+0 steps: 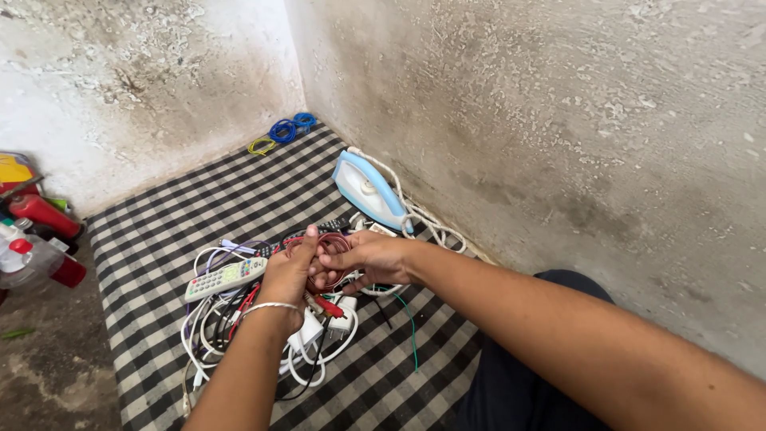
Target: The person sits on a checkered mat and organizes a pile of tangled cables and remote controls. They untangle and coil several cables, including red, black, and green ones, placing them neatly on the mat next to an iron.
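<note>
Both hands are meeting over the middle of a checked mat, and between them they are holding a small coil of red cable (333,243). The left hand (287,279), wearing a thin silver bangle (270,306) at the wrist, is closing its fingers around the near side of the coil, thumb up against the loop. The right hand (369,257) is coming in from the opposite side, its fingers curling over and pinching the same loop, so the two hands are touching each other around it. A red plug (329,306) is hanging just below the hands.

Directly beneath the hands, a tangle of white cables (315,369) with white adapters is lying mixed with black and red leads. Just left of the left hand, a white remote control (226,278) with coloured buttons is resting on that tangle. A green wire (412,331) is trailing on the mat below the right forearm.

Beyond the right hand, a blue and white clothes iron (367,190) is leaning by the wall, its white cord looping beside it. Far beyond both hands, in the corner, blue and yellow wire coils (285,132) are lying. Well to the left, off the black-and-white checked mat (159,231), red bottles (44,215) are standing on the floor.
</note>
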